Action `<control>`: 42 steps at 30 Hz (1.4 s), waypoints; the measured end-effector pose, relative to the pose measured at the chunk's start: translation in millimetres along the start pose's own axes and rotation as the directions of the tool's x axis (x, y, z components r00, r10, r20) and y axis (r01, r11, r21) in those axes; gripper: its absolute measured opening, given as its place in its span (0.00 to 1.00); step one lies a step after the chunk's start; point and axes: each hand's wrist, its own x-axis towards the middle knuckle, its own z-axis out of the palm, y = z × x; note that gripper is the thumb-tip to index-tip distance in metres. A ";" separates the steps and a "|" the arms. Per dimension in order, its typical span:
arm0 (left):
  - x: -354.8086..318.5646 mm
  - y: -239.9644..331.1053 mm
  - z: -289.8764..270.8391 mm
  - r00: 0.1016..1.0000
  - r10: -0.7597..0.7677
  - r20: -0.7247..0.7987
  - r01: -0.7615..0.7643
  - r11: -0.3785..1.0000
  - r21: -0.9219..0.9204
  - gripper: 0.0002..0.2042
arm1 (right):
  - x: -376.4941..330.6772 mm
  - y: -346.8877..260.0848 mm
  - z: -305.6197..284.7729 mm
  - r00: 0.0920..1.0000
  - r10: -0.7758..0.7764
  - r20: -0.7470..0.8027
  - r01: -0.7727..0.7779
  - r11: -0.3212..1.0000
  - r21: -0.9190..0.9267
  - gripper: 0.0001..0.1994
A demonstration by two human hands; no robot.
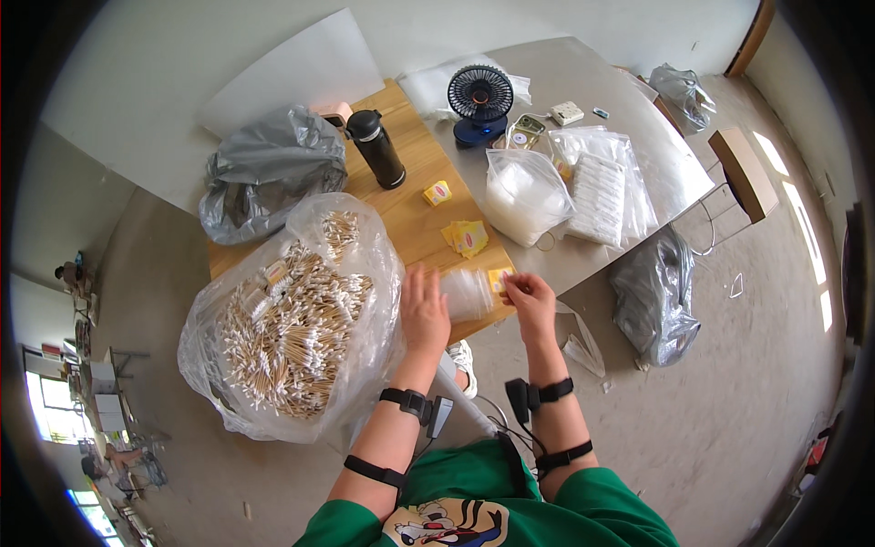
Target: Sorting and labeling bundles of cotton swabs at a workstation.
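Observation:
My left hand (424, 308) rests with fingers spread on a small stack of clear plastic bags (467, 292) at the table's near edge. My right hand (530, 301) pinches a small yellow packet (499, 278) at the right end of that stack. A big clear bag full of cotton swabs (292, 324) bulges just left of my left hand. Several more yellow packets (466, 238) lie on the wooden tabletop (419, 196) beyond the stack, and one single yellow packet (437, 192) lies farther back.
A black bottle (376, 149), a grey plastic bag (264, 173), a small dark fan (479, 102), a clear sack of white items (524, 196) and flat packs in a clear bag (602, 182) occupy the table. Another grey bag (654, 296) sits on the floor at right.

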 end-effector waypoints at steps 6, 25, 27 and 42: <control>-13.8 2.2 32.1 0.958 -0.051 0.282 0.036 0.998 0.056 0.27 | 69.2 1.9 62.7 0.973 -0.211 0.091 0.230 0.887 -0.399 0.06; -21.4 -2.4 4.2 0.999 -0.035 0.019 0.039 0.959 -0.282 0.26 | 21.3 11.3 26.6 0.981 -0.166 0.104 0.186 0.956 -0.228 0.03; -21.3 10.6 -28.8 0.999 0.045 -0.001 -0.041 0.900 -0.434 0.23 | -14.3 6.3 2.6 0.994 -0.092 0.061 0.099 0.988 -0.115 0.01; -8.3 -255.2 -178.0 0.840 -0.532 0.107 0.492 0.830 0.261 0.17 | -73.7 4.6 -23.3 0.996 0.025 0.082 -0.027 0.999 0.023 0.01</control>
